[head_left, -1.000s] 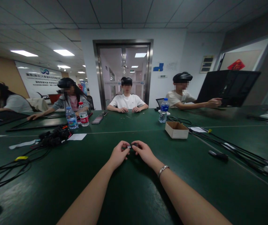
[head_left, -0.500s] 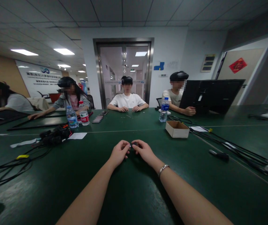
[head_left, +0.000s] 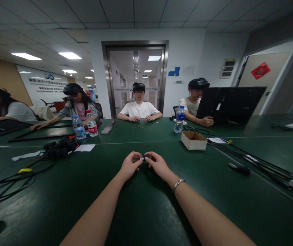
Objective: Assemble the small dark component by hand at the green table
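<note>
1. The left hand (head_left: 130, 164), thumb and fingers brought together, pinches a small silvery piece (head_left: 141, 158) at its tips.
2. That piece sits between the two hands, above the green table (head_left: 146, 212); twelve o'clock runs straight ahead from it.
3. At the piece's three o'clock is the right hand (head_left: 158, 163), fingers curled in, thumb near the silvery piece. Its tips are small and dark here, so I cannot tell whether they grip anything.
4. A metal bracelet (head_left: 178, 185) rings the right wrist.
5. At two o'clock stands an open cardboard box (head_left: 194, 143), with a blue-capped bottle (head_left: 179, 119) upright beyond it.
6. At three o'clock, well apart, lies a black-handled object (head_left: 239, 168).
7. At ten o'clock a red-capped bottle (head_left: 91, 124) and a blue-labelled bottle (head_left: 79, 130) stand side by side.
8. At twelve o'clock, across the table, a person in white (head_left: 140, 111) sits with forearms resting on it.
</note>
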The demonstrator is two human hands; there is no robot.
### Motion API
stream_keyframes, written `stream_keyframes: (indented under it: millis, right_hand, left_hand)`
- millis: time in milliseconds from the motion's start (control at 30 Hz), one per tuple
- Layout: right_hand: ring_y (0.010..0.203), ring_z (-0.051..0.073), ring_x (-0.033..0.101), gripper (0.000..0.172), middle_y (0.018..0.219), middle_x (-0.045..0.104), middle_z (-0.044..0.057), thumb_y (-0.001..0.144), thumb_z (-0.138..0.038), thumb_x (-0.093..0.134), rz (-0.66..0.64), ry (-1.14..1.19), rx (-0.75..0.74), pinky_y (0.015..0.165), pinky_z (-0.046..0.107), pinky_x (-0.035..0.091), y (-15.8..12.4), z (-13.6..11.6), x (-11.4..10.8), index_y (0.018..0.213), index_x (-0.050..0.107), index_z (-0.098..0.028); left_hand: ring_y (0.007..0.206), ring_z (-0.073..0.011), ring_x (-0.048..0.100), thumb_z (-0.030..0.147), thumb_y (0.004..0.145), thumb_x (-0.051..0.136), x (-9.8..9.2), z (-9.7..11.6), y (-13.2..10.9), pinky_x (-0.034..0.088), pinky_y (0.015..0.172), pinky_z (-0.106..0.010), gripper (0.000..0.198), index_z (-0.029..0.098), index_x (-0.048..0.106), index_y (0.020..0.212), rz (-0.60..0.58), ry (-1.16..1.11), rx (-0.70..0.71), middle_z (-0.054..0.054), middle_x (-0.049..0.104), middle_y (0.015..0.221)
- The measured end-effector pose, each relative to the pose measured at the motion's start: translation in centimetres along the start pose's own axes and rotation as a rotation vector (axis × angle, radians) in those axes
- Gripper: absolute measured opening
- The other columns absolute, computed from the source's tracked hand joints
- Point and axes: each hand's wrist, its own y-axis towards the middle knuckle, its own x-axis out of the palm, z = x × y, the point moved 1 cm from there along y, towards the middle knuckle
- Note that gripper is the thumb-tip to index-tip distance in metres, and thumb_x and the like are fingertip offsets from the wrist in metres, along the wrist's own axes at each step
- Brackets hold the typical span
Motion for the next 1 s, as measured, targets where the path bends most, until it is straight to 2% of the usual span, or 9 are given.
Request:
stream_keyframes:
  millis: [133, 233, 333, 500, 700, 800, 933, 1000]
  right_hand:
    - [0.053, 0.008, 0.05, 0.028, 0.073, 0.054, -0.003, 0.077, -0.029, 0.057, 0.013, 0.006, 0.001, 0.054, 0.024, 0.043, 0.0, 0.0, 0.0, 0.102, 0.06, -0.017]
    - [0.053, 0.008, 0.05, 0.029, 0.075, 0.054, -0.002, 0.076, -0.031, 0.057, 0.021, 0.001, -0.007, 0.054, 0.024, 0.044, 0.0, 0.1, 0.1, 0.101, 0.06, -0.017]
    - [0.054, 0.008, 0.049, 0.029, 0.076, 0.054, -0.002, 0.076, -0.031, 0.057, 0.021, 0.012, -0.01, 0.054, 0.024, 0.044, 0.0, 0.2, 0.1, 0.101, 0.06, -0.017]
    - [0.055, 0.008, 0.05, 0.028, 0.075, 0.053, -0.002, 0.077, -0.029, 0.057, 0.016, 0.008, 0.008, 0.054, 0.024, 0.044, 0.0, 0.2, 0.1, 0.102, 0.06, -0.017]
    - [0.056, 0.008, 0.051, 0.028, 0.075, 0.054, -0.002, 0.078, -0.03, 0.056, 0.001, -0.014, -0.002, 0.057, 0.025, 0.044, 0.0, 0.1, -0.1, 0.103, 0.06, -0.017]
    - [0.055, 0.008, 0.05, 0.027, 0.075, 0.054, -0.002, 0.078, -0.029, 0.057, -0.006, -0.006, -0.011, 0.056, 0.024, 0.044, -0.1, 0.0, 0.0, 0.102, 0.06, -0.018]
    - [0.056, 0.008, 0.048, 0.027, 0.073, 0.052, -0.003, 0.077, -0.029, 0.058, -0.024, -0.001, -0.017, 0.055, 0.023, 0.044, -0.1, -0.1, 0.1, 0.101, 0.061, -0.018]
    - [0.055, 0.008, 0.049, 0.027, 0.075, 0.053, -0.002, 0.077, -0.03, 0.058, -0.011, 0.002, -0.017, 0.055, 0.024, 0.044, -0.1, -0.1, 0.1, 0.101, 0.061, -0.017]
  left_hand:
    - [0.076, -0.0144, 0.06, 0.04, 0.075, 0.063, 0.1, -0.6, 0.5, 0.047, 0.052, -0.02, 0.033, 0.017, 0.057, 0.098, 0.02, -0.031, -0.071, -0.008, 0.06, 0.099]
    - [0.068, -0.0135, 0.059, 0.049, 0.08, 0.055, 0.3, -0.7, 0.6, 0.045, 0.054, -0.022, 0.037, 0.013, 0.06, 0.089, 0.002, 0.036, -0.099, -0.007, 0.063, 0.082]
    - [0.064, -0.0128, 0.057, 0.051, 0.081, 0.051, 0.5, -0.5, 0.5, 0.044, 0.054, -0.023, 0.04, 0.013, 0.061, 0.08, -0.023, 0.097, -0.071, -0.004, 0.061, 0.071]
    - [0.066, -0.0113, 0.056, 0.044, 0.079, 0.058, 0.5, 0.3, -0.1, 0.043, 0.053, -0.021, 0.031, 0.015, 0.059, 0.087, -0.015, 0.051, -0.065, -0.003, 0.06, 0.077]
    - [0.072, -0.0125, 0.058, 0.041, 0.078, 0.06, 0.3, 0.4, -0.2, 0.045, 0.054, -0.02, 0.029, 0.016, 0.06, 0.093, -0.021, 0.033, -0.045, -0.005, 0.06, 0.089]
    - [0.068, -0.0123, 0.057, 0.047, 0.078, 0.059, 0.2, -0.1, 0.1, 0.045, 0.054, -0.021, 0.032, 0.016, 0.059, 0.086, -0.018, 0.041, -0.053, -0.003, 0.059, 0.081]
    - [0.061, -0.0123, 0.055, 0.057, 0.081, 0.047, 0.2, -0.7, 0.5, 0.045, 0.054, -0.023, 0.046, 0.013, 0.058, 0.073, 0.005, 0.09, -0.076, -0.003, 0.057, 0.069]
    - [0.06, -0.0125, 0.056, 0.059, 0.081, 0.045, 0.2, -0.7, 0.5, 0.046, 0.053, -0.024, 0.047, 0.014, 0.058, 0.075, 0.028, 0.097, -0.073, -0.003, 0.057, 0.07]
